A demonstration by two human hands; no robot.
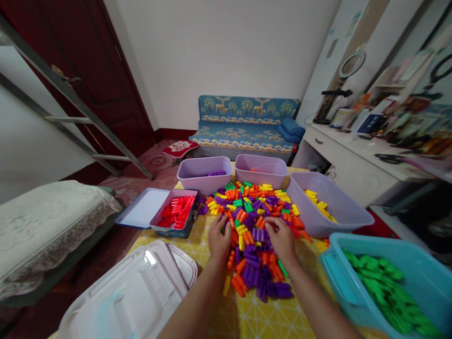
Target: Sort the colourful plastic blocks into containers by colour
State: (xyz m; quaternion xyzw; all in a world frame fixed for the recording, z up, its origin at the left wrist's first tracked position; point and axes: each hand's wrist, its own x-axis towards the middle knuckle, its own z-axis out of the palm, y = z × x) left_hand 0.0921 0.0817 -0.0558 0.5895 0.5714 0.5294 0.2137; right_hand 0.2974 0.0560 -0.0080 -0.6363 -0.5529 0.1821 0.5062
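A heap of small tube-shaped plastic pieces [251, 263] in purple, orange, yellow and green covers the middle of the table. At the heap's left side, my left hand [219, 239] has its fingers curled around a green plastic piece [222, 230], only partly visible. Over the right side is my right hand [281, 238], thumb and fingertips brought together; whatever they hold is hidden. An orange piece [260, 221] lies just left of those fingertips. Purple ribbed pieces [259, 235] lie between the two hands.
Lilac bins hold purple [205, 182], orange [261, 178] and yellow [330, 226] pieces. A turquoise bin [339, 278] contains green pieces, front right. At left stands an open tin [176, 231] of red pieces; a white lid [130, 292] lies nearer. Beyond is a blue sofa [243, 127].
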